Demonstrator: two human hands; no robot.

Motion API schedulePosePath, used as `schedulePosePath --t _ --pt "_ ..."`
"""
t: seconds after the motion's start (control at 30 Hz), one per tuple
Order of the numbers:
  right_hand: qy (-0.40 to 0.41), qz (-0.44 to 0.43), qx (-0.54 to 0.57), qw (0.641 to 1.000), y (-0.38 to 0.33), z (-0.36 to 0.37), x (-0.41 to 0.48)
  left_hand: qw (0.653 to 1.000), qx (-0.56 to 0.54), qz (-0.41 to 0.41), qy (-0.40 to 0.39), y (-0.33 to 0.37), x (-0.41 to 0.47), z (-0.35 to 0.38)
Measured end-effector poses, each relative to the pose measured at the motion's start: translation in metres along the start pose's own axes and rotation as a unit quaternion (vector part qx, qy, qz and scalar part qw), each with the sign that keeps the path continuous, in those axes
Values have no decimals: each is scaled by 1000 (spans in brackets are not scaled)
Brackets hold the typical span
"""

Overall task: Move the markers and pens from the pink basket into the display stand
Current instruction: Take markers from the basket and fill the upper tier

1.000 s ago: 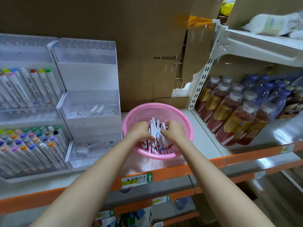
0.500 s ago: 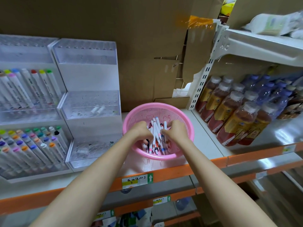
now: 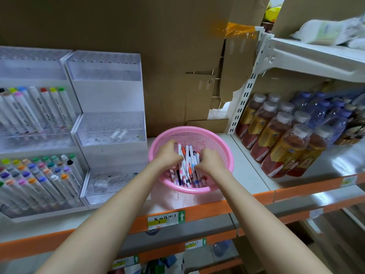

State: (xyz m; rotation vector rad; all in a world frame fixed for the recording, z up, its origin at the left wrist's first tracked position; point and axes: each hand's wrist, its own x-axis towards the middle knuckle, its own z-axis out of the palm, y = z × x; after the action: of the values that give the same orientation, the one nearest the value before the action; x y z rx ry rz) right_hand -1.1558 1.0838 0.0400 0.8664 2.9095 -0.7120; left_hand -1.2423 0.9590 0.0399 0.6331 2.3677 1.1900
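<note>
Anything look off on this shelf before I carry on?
Two small white pieces lie loose on their sides in the middle tier of the clear display stand, not upright in holes. The cardboard backing behind is torn and jagged, with orange tape stuck above.

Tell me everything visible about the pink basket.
The pink basket is round, looks like glossy plastic, with a smooth thick rim and perforated mesh walls. It stands upright on the white shelf, near its orange front edge, just right of the clear display stand. A loose heap of pens lies inside. The left hand and right hand reach in over the near rim, fingers curled around the pens.
</note>
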Motion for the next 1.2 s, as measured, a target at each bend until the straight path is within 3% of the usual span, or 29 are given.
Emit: schedulePosePath --t 0.2,0.4,0.67,0.93,1.2 --pt "34 -30 117 992 3 -6 2 998 -27 44 -19 0 -6 -2" --pt "83 -113 167 976 3 -20 -7 987 -90 124 40 4 -11 -6" --pt "111 -152 246 951 -10 -36 -25 964 -47 227 132 20 -29 -25" --pt "180 -251 318 896 -70 -48 -41 932 -19 287 223 32 -65 -81" --pt "185 -346 334 857 -161 -55 -55 904 -9 293 311 17 -103 -165"
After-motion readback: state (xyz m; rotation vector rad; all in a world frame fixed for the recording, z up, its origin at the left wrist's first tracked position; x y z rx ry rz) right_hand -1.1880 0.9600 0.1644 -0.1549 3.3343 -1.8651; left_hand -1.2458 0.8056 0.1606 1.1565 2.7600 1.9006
